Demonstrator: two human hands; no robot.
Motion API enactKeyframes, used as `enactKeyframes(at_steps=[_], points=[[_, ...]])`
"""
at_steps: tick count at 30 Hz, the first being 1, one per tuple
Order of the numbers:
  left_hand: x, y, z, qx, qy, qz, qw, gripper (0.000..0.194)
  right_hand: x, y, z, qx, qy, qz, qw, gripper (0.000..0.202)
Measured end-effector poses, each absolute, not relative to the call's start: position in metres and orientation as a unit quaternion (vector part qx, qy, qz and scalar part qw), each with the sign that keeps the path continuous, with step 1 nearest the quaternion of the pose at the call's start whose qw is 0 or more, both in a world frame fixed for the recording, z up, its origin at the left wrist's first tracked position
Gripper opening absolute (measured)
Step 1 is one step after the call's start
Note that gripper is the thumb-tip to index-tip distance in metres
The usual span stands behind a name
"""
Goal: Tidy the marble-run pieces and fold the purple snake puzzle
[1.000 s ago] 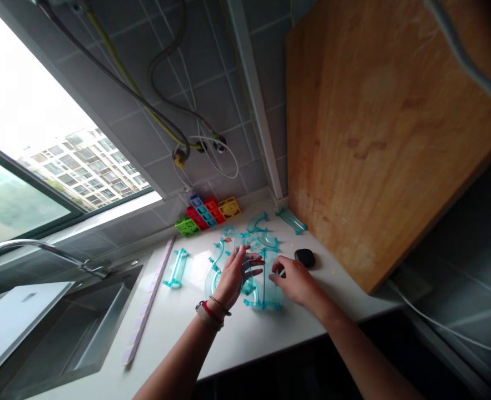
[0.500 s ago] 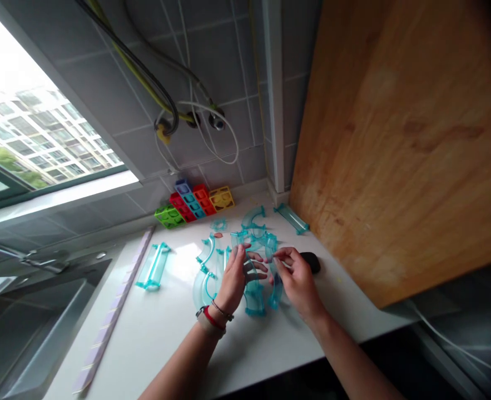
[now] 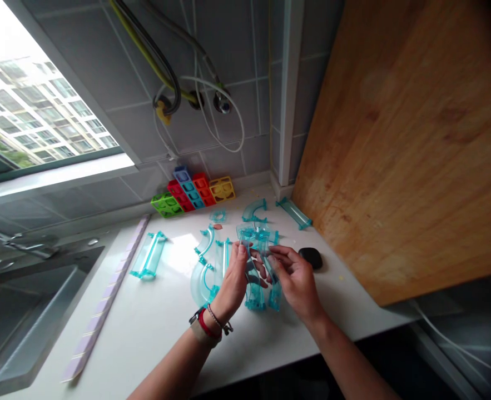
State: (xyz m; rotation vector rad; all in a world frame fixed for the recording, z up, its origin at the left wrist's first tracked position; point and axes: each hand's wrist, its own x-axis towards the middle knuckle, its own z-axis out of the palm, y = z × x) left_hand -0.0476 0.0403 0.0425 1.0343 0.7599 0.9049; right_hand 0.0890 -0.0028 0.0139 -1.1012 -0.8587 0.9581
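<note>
Several translucent teal toy track pieces lie on the white counter (image 3: 165,328). My left hand (image 3: 231,283), with a watch and bracelets at its wrist, is closed around a curved track piece (image 3: 254,291), thumb upward. Close beside it, my right hand (image 3: 298,283) pinches another curved track piece (image 3: 274,299) between thumb and fingers. The upper ends of the two held pieces are near each other; whether they touch I cannot tell, since loose pieces overlap behind them. Left of my left hand are a straight track piece (image 3: 222,255) and a wide curved piece (image 3: 198,286).
Coloured toy blocks (image 3: 193,193) stand against the tiled wall. A straight teal piece (image 3: 150,256) lies near a lilac strip (image 3: 103,303) beside the sink (image 3: 32,311). A black object (image 3: 311,258) is right of my hand, near a wooden board (image 3: 395,166).
My hands have drawn closer together, and the right-hand track piece has shifted left towards the left-hand one. The camera view has moved slightly.
</note>
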Motion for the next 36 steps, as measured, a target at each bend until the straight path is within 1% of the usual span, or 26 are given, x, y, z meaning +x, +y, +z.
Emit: enactKeyframes(at_steps=[4,12,17,19,22,24,26,29,33,36], points=[[-0.050,0.039,0.043,0.495,0.346,0.387,0.697,0.042,0.088,-0.004,0.014,-0.493,-0.382,0.419,0.660,0.027],[-0.052,0.039,0.042,0.517,0.374,0.359,0.681,0.046,0.089,-0.004,0.012,-0.486,-0.372,0.458,0.644,0.030],[-0.050,0.039,0.044,0.540,0.360,0.345,0.678,0.042,0.093,-0.001,0.003,-0.525,-0.389,0.375,0.658,0.028],[-0.050,0.038,0.045,0.552,0.364,0.338,0.670,0.044,0.095,-0.001,0.000,-0.535,-0.386,0.354,0.663,0.029],[-0.050,0.038,0.044,0.558,0.369,0.324,0.668,0.051,0.096,-0.001,0.001,-0.527,-0.370,0.362,0.673,0.031],[-0.051,0.039,0.043,0.559,0.356,0.313,0.680,0.061,0.098,-0.001,0.005,-0.518,-0.352,0.372,0.685,0.031],[-0.051,0.040,0.040,0.559,0.332,0.301,0.698,0.069,0.099,-0.002,0.011,-0.509,-0.330,0.378,0.699,0.031],[-0.052,0.041,0.036,0.566,0.278,0.275,0.725,0.076,0.103,-0.004,0.021,-0.504,-0.304,0.374,0.717,0.030],[-0.051,0.039,0.033,0.566,0.223,0.237,0.757,0.093,0.108,-0.005,0.023,-0.496,-0.266,0.378,0.734,0.033],[-0.050,0.039,0.031,0.571,0.234,0.250,0.746,0.092,0.110,-0.002,0.018,-0.483,-0.253,0.400,0.736,0.032]])
